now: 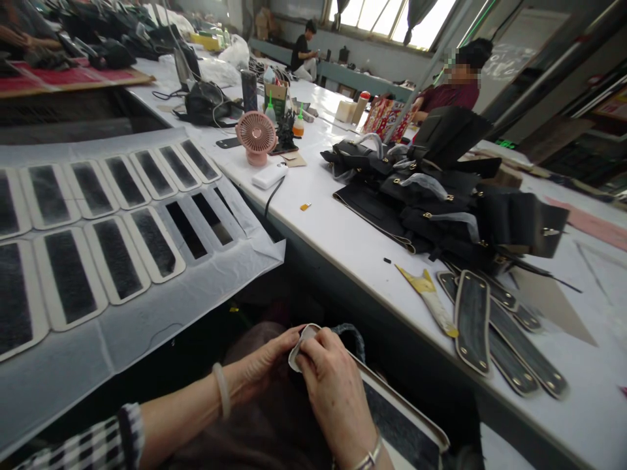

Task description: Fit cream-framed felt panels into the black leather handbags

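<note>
Pinching right hand (336, 385): thin cream curled flap (294, 361), 6 o'clock
Left hand (262, 364): touching flap, likely bracing; grip unclear

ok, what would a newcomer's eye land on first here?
Probably the small pink fan, upright on the white table in the upper middle. Next, the heap of what look like black bags on the table's right, and the rows of pale-bordered dark panels at left. Low in the middle, the left hand and right hand hold a pale curled edge.
</note>
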The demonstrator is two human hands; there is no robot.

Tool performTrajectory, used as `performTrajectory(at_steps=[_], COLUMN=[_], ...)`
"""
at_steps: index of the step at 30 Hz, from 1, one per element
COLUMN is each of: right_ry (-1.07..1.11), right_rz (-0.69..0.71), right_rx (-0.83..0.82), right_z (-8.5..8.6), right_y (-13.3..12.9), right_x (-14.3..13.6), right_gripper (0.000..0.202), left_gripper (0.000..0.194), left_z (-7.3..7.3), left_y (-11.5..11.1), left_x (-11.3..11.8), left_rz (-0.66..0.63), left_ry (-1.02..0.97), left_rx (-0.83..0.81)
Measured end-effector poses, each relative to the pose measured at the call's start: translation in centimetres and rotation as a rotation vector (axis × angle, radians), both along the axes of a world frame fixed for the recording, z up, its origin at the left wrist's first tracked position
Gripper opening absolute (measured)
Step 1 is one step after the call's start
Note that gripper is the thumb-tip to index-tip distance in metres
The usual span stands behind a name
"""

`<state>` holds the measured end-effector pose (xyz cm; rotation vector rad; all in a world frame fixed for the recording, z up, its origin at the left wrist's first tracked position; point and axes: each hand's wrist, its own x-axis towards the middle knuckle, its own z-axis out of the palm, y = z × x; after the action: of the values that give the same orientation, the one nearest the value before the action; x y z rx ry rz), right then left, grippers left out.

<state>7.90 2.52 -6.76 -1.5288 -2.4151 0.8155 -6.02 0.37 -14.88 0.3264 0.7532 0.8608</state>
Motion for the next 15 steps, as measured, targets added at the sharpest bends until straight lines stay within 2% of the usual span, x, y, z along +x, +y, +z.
performTrajectory(at_steps=[5, 10, 15], right_ry=[0.004, 0.091, 0.181], right_rz=[0.002, -0.075, -0.114], right_rx=[0.021, 0.033, 0.118], right_z=[-0.1, -0.4, -1.2], right_y=[-0.2, -0.4, -0.7], right_x=[0.1, 0.3, 0.3], right_gripper=[0.019, 0.027, 0.034], left_gripper=[0.047, 0.049, 0.048], left_z=[1.2, 2.5, 2.3], left_y=[0.0, 0.3, 0.9], left_x=[0.3, 0.6, 0.9], left_rz=[-0.005, 0.009, 0.097], left_ry=[0.054, 0.157, 0.347], left_rx=[0.015, 0.041, 0.113])
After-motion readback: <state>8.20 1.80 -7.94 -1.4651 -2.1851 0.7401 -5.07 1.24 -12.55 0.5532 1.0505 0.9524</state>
